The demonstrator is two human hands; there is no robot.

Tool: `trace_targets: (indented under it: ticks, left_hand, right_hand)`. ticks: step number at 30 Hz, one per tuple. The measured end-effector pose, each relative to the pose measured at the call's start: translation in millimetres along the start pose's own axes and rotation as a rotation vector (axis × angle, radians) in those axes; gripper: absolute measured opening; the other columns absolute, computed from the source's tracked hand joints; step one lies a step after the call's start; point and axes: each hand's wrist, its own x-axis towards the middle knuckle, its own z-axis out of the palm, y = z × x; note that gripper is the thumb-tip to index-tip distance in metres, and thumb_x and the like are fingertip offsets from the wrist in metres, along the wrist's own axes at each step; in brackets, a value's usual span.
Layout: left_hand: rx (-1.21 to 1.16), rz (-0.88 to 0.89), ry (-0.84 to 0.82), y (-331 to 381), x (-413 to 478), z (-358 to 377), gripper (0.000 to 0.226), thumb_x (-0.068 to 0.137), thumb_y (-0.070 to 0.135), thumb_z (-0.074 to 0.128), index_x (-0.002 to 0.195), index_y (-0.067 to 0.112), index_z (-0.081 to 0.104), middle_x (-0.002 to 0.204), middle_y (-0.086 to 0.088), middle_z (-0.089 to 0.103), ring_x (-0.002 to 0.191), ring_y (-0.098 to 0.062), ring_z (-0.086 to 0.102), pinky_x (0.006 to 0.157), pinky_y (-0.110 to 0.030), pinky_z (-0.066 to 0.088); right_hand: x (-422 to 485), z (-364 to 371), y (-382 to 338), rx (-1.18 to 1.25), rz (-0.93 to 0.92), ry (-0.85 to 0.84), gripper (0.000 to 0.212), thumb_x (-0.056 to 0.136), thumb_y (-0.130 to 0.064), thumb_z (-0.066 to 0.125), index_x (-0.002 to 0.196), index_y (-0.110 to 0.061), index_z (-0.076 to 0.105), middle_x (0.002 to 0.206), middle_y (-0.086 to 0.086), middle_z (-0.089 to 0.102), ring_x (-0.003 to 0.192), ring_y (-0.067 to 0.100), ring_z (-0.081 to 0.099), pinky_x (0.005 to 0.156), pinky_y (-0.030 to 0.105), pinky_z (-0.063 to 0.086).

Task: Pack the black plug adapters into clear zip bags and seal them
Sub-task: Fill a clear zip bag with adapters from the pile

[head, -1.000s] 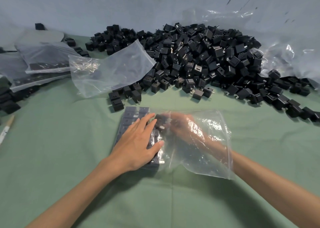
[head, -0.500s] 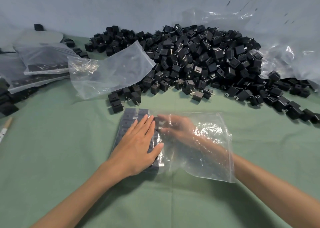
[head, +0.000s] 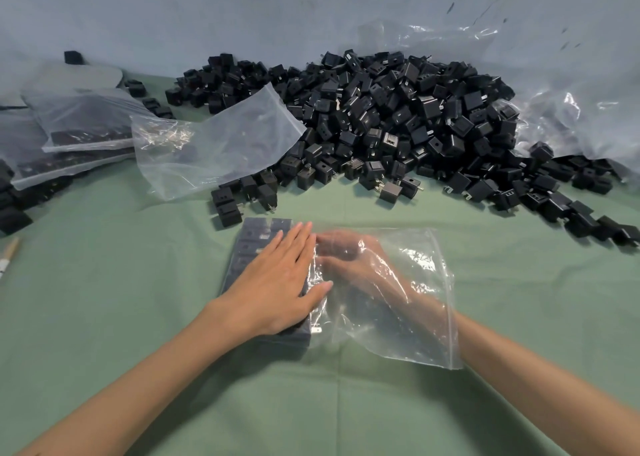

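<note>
Left hand [head: 277, 282]: grip spread flat, pressing the packed block of black plug adapters [head: 256, 234] at the closed end of the clear plastic zip bag [head: 408, 303] on the green-covered bench [head: 138, 300]. Right hand [head: 349, 258] is inside the bag, fingers seemingly straight against the block. Best: square the rows tight, prongs off the film.

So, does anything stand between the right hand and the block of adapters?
Nothing visible. The right hand is inside the clear bag, its fingers reaching the adapter block; the left hand lies flat on top.
</note>
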Motion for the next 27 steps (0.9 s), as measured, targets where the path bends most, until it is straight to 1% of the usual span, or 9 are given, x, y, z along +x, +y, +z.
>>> trace_targets:
  ticks: [2,6,10,13,16,18,19,22,27]
  left_hand:
    - [-0.003,0.013,0.025,1,2,2,0.078,0.090,0.062,0.004,0.145,0.012,-0.020,0.156,-0.004,-0.025,0.142,-0.011,-0.027,0.118,-0.030,-0.013]
    - [-0.013,0.010,0.066,-2,1,8,0.079,0.088,0.065,-0.002,0.145,0.014,-0.021,0.156,-0.002,-0.026,0.141,-0.009,-0.028,0.115,-0.027,-0.016]
    - [-0.022,0.005,0.063,-2,2,9,0.079,0.086,0.066,-0.004,0.143,0.015,-0.023,0.155,-0.001,-0.028,0.140,-0.009,-0.029,0.114,-0.026,-0.017]
    - [-0.017,0.001,0.054,-2,1,9,0.080,0.084,0.067,-0.007,0.142,0.015,-0.026,0.153,0.000,-0.032,0.138,-0.008,-0.033,0.111,-0.025,-0.021]
    - [-0.014,-0.001,0.053,-2,2,9,0.079,0.084,0.066,-0.007,0.141,0.015,-0.027,0.152,0.000,-0.033,0.137,-0.008,-0.035,0.110,-0.024,-0.022]
    - [-0.013,-0.001,0.049,-2,2,10,0.079,0.084,0.066,-0.007,0.141,0.015,-0.027,0.152,0.000,-0.034,0.137,-0.008,-0.035,0.110,-0.024,-0.023]
    - [-0.013,0.000,0.049,-2,1,9,0.079,0.084,0.066,-0.006,0.141,0.015,-0.027,0.152,0.000,-0.033,0.137,-0.008,-0.035,0.110,-0.024,-0.022]
    - [-0.022,0.002,0.049,-3,1,9,0.080,0.085,0.067,-0.006,0.142,0.015,-0.026,0.153,0.000,-0.032,0.138,-0.007,-0.033,0.113,-0.025,-0.020]
    - [-0.031,0.008,0.048,-4,1,10,0.079,0.085,0.067,-0.004,0.142,0.017,-0.026,0.154,0.000,-0.031,0.139,-0.007,-0.032,0.114,-0.026,-0.018]
  right_hand:
    - [-3,-1,-9,-0.059,-0.060,-0.002,0.034,0.084,-0.042,0.066,0.117,-0.043,0.063,0.109,-0.019,0.068,0.101,0.014,0.068,0.087,0.037,0.056]
    - [-5,-17,-18,-0.179,0.062,-0.130,0.049,0.089,-0.042,0.058,0.135,-0.032,0.048,0.125,-0.011,0.057,0.112,0.004,0.059,0.098,0.033,0.051]
    - [-14,-65,-36,-0.106,0.296,-0.510,0.048,0.097,-0.003,0.049,0.143,-0.008,0.037,0.136,-0.013,0.052,0.120,-0.006,0.050,0.109,0.029,0.038]
    - [-26,-137,-56,-0.268,0.388,-0.758,0.041,0.094,0.007,0.047,0.127,-0.016,0.055,0.114,-0.024,0.066,0.104,-0.011,0.059,0.091,0.013,0.045]
    - [-13,-194,-68,-0.501,0.473,-0.372,0.044,0.089,0.003,0.060,0.080,-0.038,0.077,0.086,-0.008,0.075,0.077,0.003,0.067,0.074,0.029,0.049]
    - [18,-194,-62,-0.641,0.354,0.031,0.031,0.089,-0.009,0.062,0.081,-0.037,0.073,0.080,-0.012,0.072,0.068,0.012,0.065,0.060,0.032,0.051]
    - [37,-184,-54,-0.707,0.317,0.102,0.021,0.089,-0.013,0.063,0.092,-0.033,0.072,0.089,-0.012,0.071,0.076,0.016,0.066,0.065,0.032,0.053]
    - [75,-146,-22,-1.019,0.405,-0.173,0.040,0.087,-0.026,0.069,0.124,-0.017,0.058,0.117,0.004,0.060,0.095,0.021,0.057,0.079,0.031,0.048]
    - [68,-134,-1,-1.205,0.373,-0.106,0.026,0.091,-0.043,0.059,0.104,-0.023,0.049,0.105,0.005,0.059,0.083,0.022,0.053,0.067,0.033,0.043]
